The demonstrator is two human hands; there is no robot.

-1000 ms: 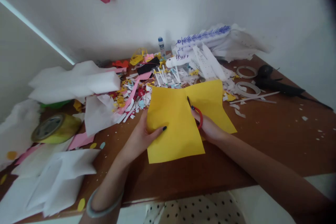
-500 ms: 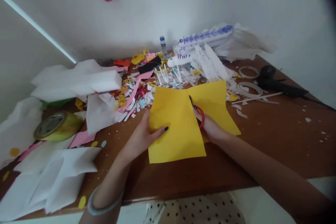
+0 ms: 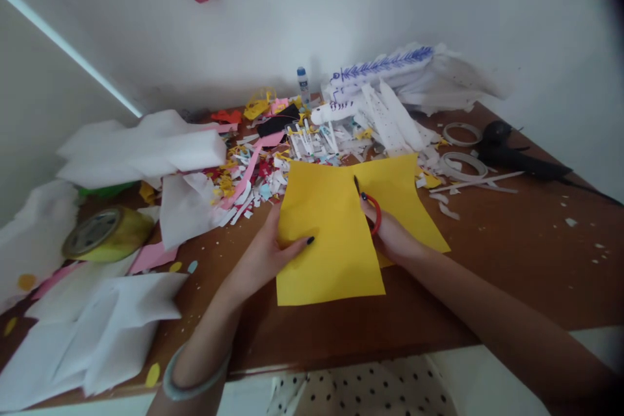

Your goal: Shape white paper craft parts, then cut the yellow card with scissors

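A sheet of yellow paper [image 3: 326,234] is held above the table's front part, slit from its near edge nearly up to its far edge. My left hand [image 3: 273,247] grips its left side, thumb on top and the other fingers hidden underneath. Red-handled scissors [image 3: 375,213] sit in my right hand [image 3: 390,234], whose fingers are closed round the handles. The dark blade tip lies at the top of the slit, between the left part and the right part of the sheet. Most of the right hand's fingers are hidden by the handles and paper.
Paper scraps [image 3: 253,188] are heaped behind the sheet, near a glue bottle [image 3: 303,86]. White foam pieces [image 3: 146,149] and a roll of yellow tape [image 3: 107,234] lie left. At right are white tape rolls [image 3: 463,166] and a black glue gun [image 3: 526,159] with a cord.
The yellow paper's right part has tipped slightly lower at its far edge. The scissors and right hand have shifted very slightly right. My left hand keeps its hold.
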